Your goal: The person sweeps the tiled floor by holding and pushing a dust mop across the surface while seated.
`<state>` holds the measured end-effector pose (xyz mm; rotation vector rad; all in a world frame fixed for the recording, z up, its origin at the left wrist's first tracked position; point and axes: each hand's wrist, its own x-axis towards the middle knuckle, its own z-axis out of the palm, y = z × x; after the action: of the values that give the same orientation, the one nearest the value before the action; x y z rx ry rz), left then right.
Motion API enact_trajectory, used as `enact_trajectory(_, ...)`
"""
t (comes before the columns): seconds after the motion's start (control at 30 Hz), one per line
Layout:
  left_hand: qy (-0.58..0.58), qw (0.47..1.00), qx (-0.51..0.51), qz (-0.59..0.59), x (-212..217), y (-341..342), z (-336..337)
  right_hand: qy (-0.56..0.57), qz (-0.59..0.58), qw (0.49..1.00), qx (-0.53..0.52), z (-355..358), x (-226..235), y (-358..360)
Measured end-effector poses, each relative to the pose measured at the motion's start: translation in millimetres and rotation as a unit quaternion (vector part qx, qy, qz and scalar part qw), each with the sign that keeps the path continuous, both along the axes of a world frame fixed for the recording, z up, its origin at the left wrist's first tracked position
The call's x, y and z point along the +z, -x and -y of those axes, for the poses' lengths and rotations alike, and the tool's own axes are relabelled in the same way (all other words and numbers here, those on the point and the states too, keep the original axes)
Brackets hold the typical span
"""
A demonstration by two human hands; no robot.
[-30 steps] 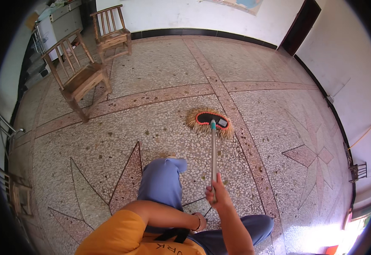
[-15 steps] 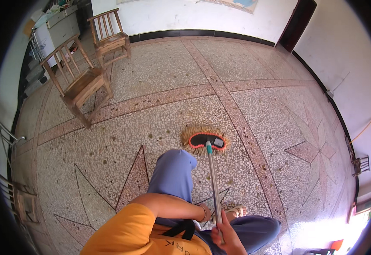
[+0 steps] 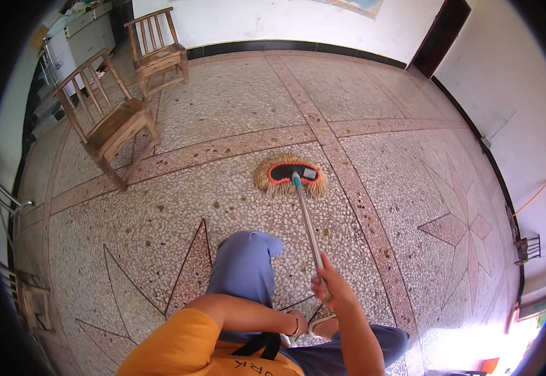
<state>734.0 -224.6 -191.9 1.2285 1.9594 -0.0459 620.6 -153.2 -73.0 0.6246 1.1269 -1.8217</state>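
Observation:
My right hand (image 3: 334,286) is closed around the silver handle of a flat mop (image 3: 310,229). The mop's oval head has a black top, red edging and a beige string fringe, and it lies on the speckled floor ahead of me. A short teal piece joins handle and head. My left forearm crosses my lap, and the left hand (image 3: 297,323) hangs by my legs below a bracelet. Its fingers are hidden, so whether it holds anything does not show.
Two wooden chairs (image 3: 113,128) stand at the left, with a cabinet (image 3: 88,37) behind them. Another chair (image 3: 32,297) is at the lower left, and a small one (image 3: 527,249) by the right wall. A dark doorway (image 3: 441,34) is at the far right.
The mop head has slid forward and slightly left across the floor. My right hand has reached forward with the handle, showing more of the forearm. The left arm has barely shifted.

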Motion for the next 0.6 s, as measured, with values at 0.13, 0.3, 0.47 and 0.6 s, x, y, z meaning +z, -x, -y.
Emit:
enact_trajectory(0.13, -0.023, 0.999, 0.032, 0.005, 0.0, 6.2, 8.7, -0.005, -0.029, 1.0, -0.004, 37.0, -34.6, 50.3)
enact_trajectory(0.3, 0.026, 0.997, 0.078, 0.002, 5.6, 13.3, 17.3, -0.002, -0.019, 0.999, -0.026, 53.6, -44.3, 11.4)
enact_trajectory(0.47, -0.023, 0.999, 0.043, 0.022, 18.6, 7.7, 26.3, -0.012, 0.042, 0.999, 0.026, -8.0, 14.2, -84.0)
enact_trajectory(0.6, -0.04, 0.998, 0.043, 0.026, 25.8, 9.2, 36.3, 0.035, 0.093, 0.995, -0.022, -21.5, 94.4, -121.1)
